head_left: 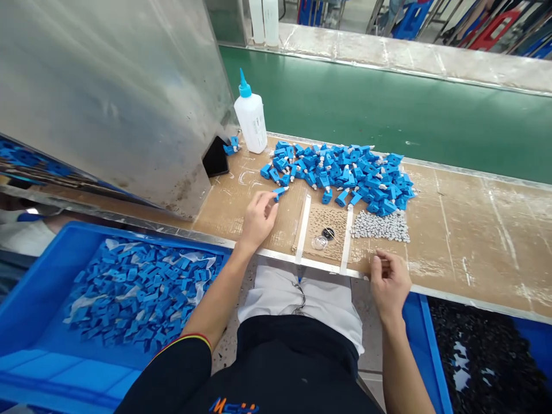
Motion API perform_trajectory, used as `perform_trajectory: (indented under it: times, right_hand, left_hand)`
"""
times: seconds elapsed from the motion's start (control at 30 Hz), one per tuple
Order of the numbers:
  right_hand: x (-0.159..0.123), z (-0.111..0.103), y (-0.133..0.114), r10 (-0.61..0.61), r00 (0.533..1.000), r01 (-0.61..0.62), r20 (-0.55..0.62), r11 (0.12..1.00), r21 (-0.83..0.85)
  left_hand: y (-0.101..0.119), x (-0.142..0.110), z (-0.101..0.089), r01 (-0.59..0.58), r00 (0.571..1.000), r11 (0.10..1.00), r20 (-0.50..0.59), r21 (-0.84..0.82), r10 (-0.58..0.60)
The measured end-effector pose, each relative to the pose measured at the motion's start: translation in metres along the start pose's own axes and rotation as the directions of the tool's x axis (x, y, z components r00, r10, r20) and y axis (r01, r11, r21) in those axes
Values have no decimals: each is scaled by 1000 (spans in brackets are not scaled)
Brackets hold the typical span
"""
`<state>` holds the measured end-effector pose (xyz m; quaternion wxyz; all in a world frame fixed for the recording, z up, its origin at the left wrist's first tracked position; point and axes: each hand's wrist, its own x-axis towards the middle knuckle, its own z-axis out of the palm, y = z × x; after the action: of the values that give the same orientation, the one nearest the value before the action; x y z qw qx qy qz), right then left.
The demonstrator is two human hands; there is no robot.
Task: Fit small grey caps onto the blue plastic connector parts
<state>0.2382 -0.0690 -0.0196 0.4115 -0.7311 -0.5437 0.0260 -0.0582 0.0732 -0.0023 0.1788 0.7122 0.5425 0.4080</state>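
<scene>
My left hand (259,219) is over the left part of the bench, its fingertips closed on a small blue plastic part (281,191) with a whitish tip. Just beyond it spreads a heap of similar blue parts (345,167). By the front edge of the bench, my right hand (390,283) has its fingers curled in with the thumb against them; whatever they may hold is hidden. Small grey pieces (382,226) lie in a patch beyond that hand. Between the hands, a clear disc (319,242) and a black disc (328,233) rest on a textured, taped-off patch (332,215).
A white bottle with a blue nozzle (252,121) stands beside a metal housing (129,98). Behind the bench runs a green belt (388,109). A blue bin (38,310) of blue parts sits at lower left, and a bin of black pieces (487,351) at lower right.
</scene>
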Motion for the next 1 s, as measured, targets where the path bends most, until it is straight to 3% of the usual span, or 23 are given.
perform_trajectory:
  times: [0.1,0.23,0.3,0.4,0.5,0.57,0.7,0.93,1.0]
  right_hand:
    - [-6,-4,10,117,993,-118,6,989,84]
    - [3,-4,12,125,983,-141,135,983,117]
    - [14,-2,11,45,985,-57,168,996,69]
    - [30,3,8,-90,971,94,219,996,-6]
    - [41,9,8,-164,947,186,278,981,-58]
    - [47,11,9,-180,934,219,309,971,-95]
    - [59,14,11,-194,895,282,402,943,-174]
    - [75,12,9,-196,772,438,605,853,-284]
    - [71,7,8,-212,761,446,613,858,-256]
  left_hand:
    - [11,32,9,-22,992,972,125,235,-7]
    - [20,57,12,61,939,906,285,419,-195]
    - [21,53,7,71,940,939,293,336,-175]
    - [23,27,2,148,948,987,293,-63,-124]
    - [27,-13,8,348,926,807,307,-476,-218]
    - [30,-35,15,414,910,683,300,-602,-287]
    - [31,-54,22,427,903,614,286,-664,-319]
    - [22,-47,16,442,895,608,366,-660,-253]
    - [21,-49,15,432,900,616,350,-659,-258]
